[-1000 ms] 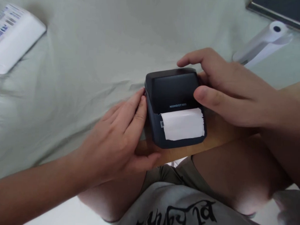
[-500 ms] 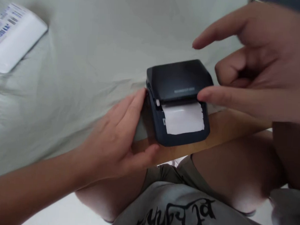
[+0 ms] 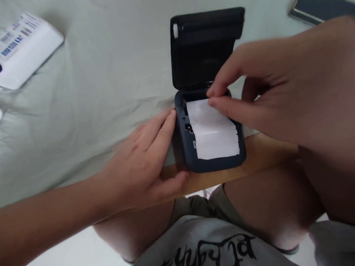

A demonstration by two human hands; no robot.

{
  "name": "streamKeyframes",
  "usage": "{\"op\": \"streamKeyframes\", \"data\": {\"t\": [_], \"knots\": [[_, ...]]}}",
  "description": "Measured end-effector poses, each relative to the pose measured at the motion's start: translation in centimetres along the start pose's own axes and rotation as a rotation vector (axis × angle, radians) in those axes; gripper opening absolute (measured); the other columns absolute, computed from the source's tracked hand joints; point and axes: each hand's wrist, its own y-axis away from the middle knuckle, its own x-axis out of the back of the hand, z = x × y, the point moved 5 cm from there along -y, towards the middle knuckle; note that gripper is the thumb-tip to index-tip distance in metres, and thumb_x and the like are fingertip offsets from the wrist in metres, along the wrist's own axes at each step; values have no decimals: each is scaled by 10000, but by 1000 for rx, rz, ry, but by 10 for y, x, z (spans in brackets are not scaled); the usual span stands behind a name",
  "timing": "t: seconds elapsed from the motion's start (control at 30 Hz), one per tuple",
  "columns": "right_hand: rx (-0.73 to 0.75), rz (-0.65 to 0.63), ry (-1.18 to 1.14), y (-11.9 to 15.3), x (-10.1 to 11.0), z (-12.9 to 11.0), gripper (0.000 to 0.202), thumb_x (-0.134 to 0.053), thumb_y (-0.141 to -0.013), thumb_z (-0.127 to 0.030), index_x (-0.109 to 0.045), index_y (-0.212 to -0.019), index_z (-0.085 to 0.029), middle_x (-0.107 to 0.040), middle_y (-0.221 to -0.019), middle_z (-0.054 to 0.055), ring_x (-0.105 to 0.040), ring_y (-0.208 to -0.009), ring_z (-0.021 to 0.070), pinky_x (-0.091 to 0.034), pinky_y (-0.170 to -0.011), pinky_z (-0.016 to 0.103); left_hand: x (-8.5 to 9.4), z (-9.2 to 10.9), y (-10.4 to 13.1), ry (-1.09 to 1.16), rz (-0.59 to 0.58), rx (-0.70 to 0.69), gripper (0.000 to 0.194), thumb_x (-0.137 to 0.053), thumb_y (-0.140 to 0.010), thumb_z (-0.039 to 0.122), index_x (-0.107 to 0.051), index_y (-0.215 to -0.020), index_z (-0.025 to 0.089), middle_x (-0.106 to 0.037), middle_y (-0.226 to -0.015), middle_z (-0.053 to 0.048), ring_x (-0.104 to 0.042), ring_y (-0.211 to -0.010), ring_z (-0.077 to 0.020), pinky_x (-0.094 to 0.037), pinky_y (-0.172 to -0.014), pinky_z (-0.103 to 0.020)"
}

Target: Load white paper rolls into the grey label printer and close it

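Observation:
A small dark label printer [image 3: 215,165] stands at the table's near edge, its hinged lid [image 3: 203,52] tipped up and back. White paper [image 3: 216,140] lies across the printer's body, its ragged end over the front. Thumb and index finger of my right hand [image 3: 272,82] are closed together at the paper's far end, inside the compartment; the fingers partly hide what they pinch. My left hand [image 3: 144,159] lies with fingers stretched out along the printer's left side, the thumb close to its near left corner.
A pale green cloth [image 3: 110,68] with creases covers the table, whose wooden edge [image 3: 261,153] shows in front. At the far left lies a white box [image 3: 31,54] with printed labels. A dark flat object [image 3: 324,14] lies at the far right, partly behind my right hand.
The printer's lid has swung up from closed to open. My right hand has moved from the lid's front edge to the paper inside, its fingers coming together. My left hand stays put.

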Motion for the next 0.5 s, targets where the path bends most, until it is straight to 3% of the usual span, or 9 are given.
{"op": "streamKeyframes", "data": {"t": [0.13, 0.2, 0.23, 0.3, 0.37, 0.43, 0.5], "knots": [[-40, -182, 337, -21, -8, -27, 100, -847, -1041, -267, -795, -1068, -349, -788, -934, 27, -872, -1298, 306, -749, -1395, 598, 1, -1, 0, 16, -27, 12, 1072, -775, -1130, 497, -293, -2051, 236, -564, -2020, -232, -640, -1834, -512, -630, -1501, -696], [-87, -249, 403, -26, -8, -31, 197, -916, -1008, -271, -829, -1169, -347, -764, -921, 24, -844, -1441, 372, -736, -1384, 686, 1, -2, -1, 10, -32, 10, 1052, -755, -1147, 515, -300, -2047, 217, -568, -2011, -250, -644, -1829, -520, -631, -1499, -706], [-99, -272, 399, -26, -7, -29, 232, -945, -991, -270, -840, -1187, -338, -764, -947, 20, -832, -1476, 384, -754, -1346, 670, 1, -2, -1, 6, -31, 8, 1031, -730, -1163, 520, -302, -2046, 204, -569, -2006, -258, -647, -1826, -521, -633, -1497, -708], [-88, -294, 357, -25, -7, -23, 220, -973, -991, -288, -854, -1173, -317, -779, -1044, 18, -844, -1413, 336, -812, -1163, 488, 2, -1, -1, 1, -17, -8, 997, -672, -1193, 538, -305, -2046, 175, -570, -1996, -271, -655, -1818, -519, -645, -1487, -704], [-29, -297, 331, -23, -7, -15, 160, -948, -1048, -380, -855, -1152, -303, -787, -1138, 24, -843, -1252, 252, -748, -865, 295, 3, -1, -1, -1, -5, -16, 974, -638, -1208, 532, -309, -2048, 166, -571, -1992, -270, -659, -1817, -511, -653, -1482, -691], [65, -274, 353, -20, -8, -10, 189, -900, -1082, -462, -854, -1190, -313, -796, -1193, 23, -804, -1137, 210, -593, -661, 235, 3, -2, 0, 5, -7, -8, 971, -650, -1204, 527, -324, -2049, 179, -575, -1992, -261, -663, -1814, -507, -655, -1483, -684], [134, -232, 399, -17, -9, -8, 207, -883, -1073, -484, -847, -1212, -334, -793, -1190, 20, -764, -1068, 200, -500, -610, 262, 3, -3, 0, 14, -13, 14, 985, -694, -1180, 513, -342, -2048, 209, -582, -1994, -244, -670, -1809, -508, -656, -1485, -688]]}}
